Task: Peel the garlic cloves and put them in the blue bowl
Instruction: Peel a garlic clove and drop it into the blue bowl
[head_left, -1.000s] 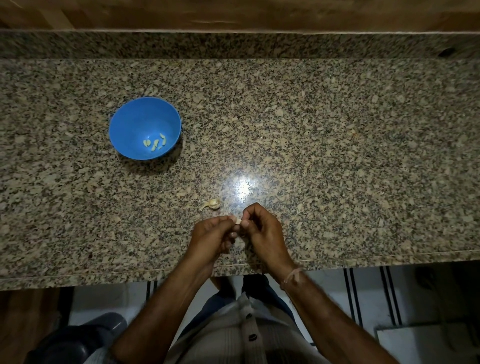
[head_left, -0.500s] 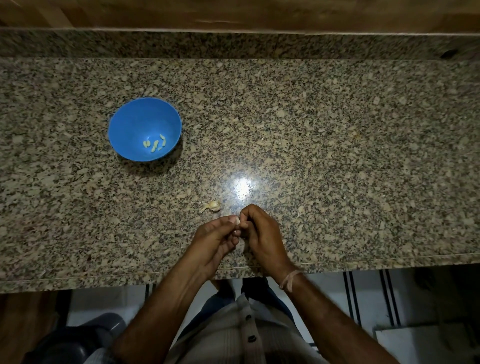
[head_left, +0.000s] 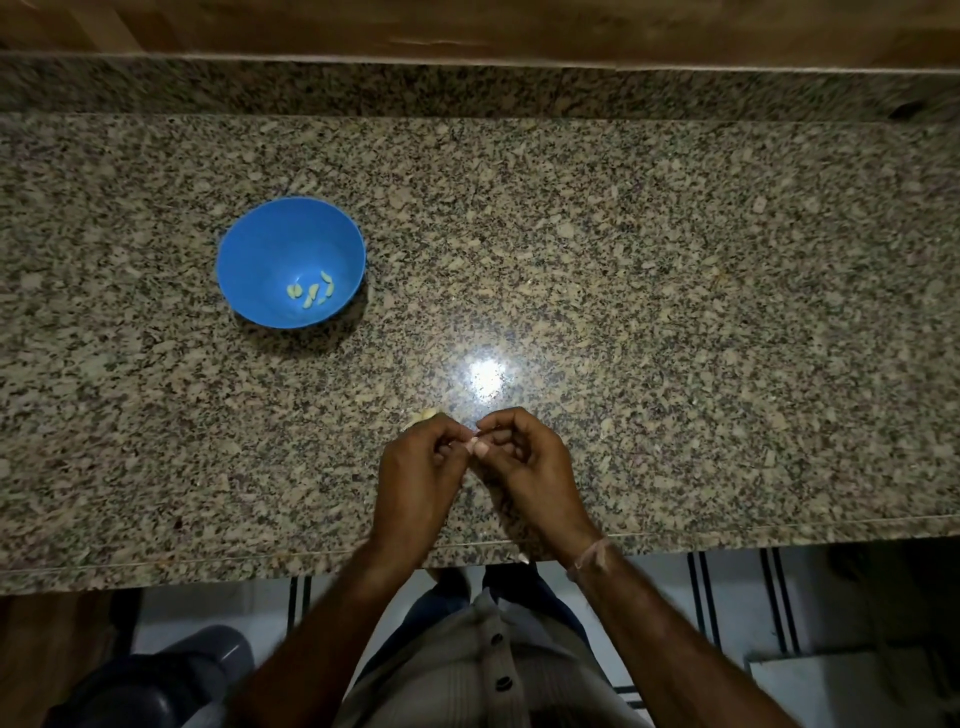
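A blue bowl (head_left: 249, 244) stands on the granite counter at the left, with several peeled garlic cloves (head_left: 311, 293) at its bottom. Near the counter's front edge my left hand (head_left: 418, 475) and my right hand (head_left: 530, 467) meet, fingertips pinching one small pale garlic clove (head_left: 479, 446) between them. Most of that clove is hidden by the fingers. Another pale piece of garlic (head_left: 425, 414) lies on the counter just beyond my left hand, half covered by it.
The granite counter (head_left: 675, 312) stretches wide to the right, with a raised granite ledge (head_left: 467, 88) and wood behind it. A bright light reflection (head_left: 485, 374) shines just beyond my hands. Below the front edge are a dark bin (head_left: 156, 686) and tiled floor.
Both hands stayed together near the front edge, shifting only slightly; the fingers have worked round the clove, and my left hand now covers more of the garlic piece on the counter.
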